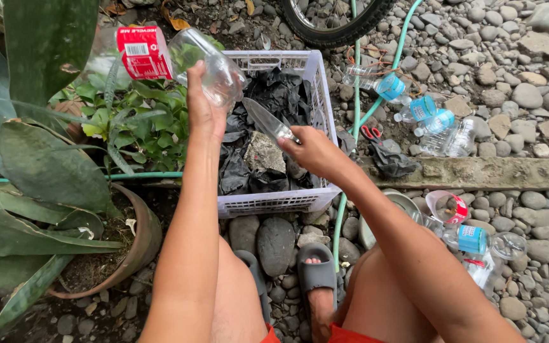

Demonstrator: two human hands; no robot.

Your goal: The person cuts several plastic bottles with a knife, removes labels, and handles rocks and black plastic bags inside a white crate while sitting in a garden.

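My left hand (203,105) grips a clear plastic bottle (179,57) with a red label, held sideways above the left rim of a white plastic crate (274,202). A knife (268,122) is held in my right hand (312,150), its blade pointing up and left toward the bottle, over the crate. The blade tip is a short way from the bottle's clear end. The crate holds black plastic bags (274,95) and soil.
A potted plant with broad leaves (52,171) stands left. Several clear bottles with blue labels (424,117) and red-handled scissors (371,133) lie on the stones at right. A green hose (357,108) runs past the crate. A cut bottle piece (446,206) lies near my right knee.
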